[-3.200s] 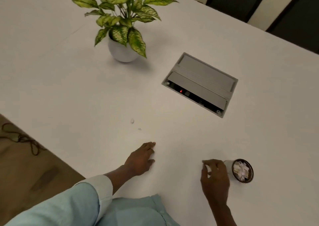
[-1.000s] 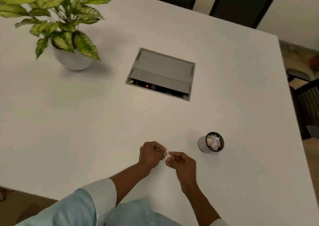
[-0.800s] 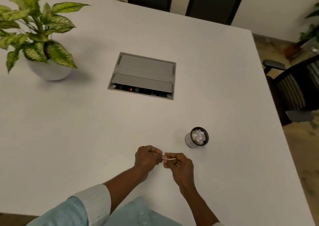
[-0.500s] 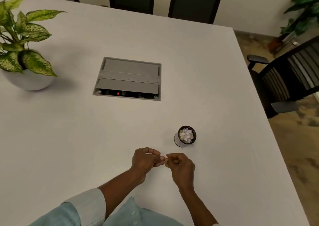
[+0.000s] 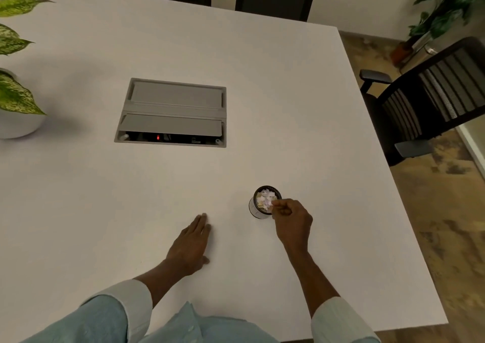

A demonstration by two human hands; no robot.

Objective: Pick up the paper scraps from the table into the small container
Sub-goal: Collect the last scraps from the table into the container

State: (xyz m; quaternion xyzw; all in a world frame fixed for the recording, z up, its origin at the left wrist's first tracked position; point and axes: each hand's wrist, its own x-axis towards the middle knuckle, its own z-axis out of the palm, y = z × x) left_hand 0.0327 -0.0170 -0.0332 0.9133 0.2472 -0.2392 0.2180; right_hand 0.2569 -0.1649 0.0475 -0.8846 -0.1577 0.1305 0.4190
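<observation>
We look down on a smooth, matte white tabletop [image 5: 288, 101] with a squared far corner. The small container [image 5: 255, 209], a short round cup with a pale wall and a dark circular rim, stands upright near its front, right of centre. It is heaped with paper scraps [image 5: 265, 198]: small torn, crumpled bits, white with hints of pale lilac and yellow, reaching rim level. Our right hand [image 5: 295, 223] hovers at the container's near-right edge, its fingers [image 5: 280, 208] curled inward with the tips bunched together over the rim. They touch or nearly touch the top of the heap, and we cannot tell whether a scrap is pinched between them. Our left hand [image 5: 190, 247] lies palm-down on the tabletop, well left of the container, its fingers [image 5: 200, 223] straight and pressed together and the thumb angled out to the side. Both wrists come out of soft, pale blue shirt cuffs. Farther back, a rectangular grey cable hatch [image 5: 173, 112] is sunk flush into the surface (one flap is lifted over a dark slot with a small red light). At the left edge stands a rounded white pot [image 5: 18, 127] of a plant with mottled green, pointed leaves. A black mesh-backed office chair [image 5: 433, 98] stands beyond the right edge.
</observation>
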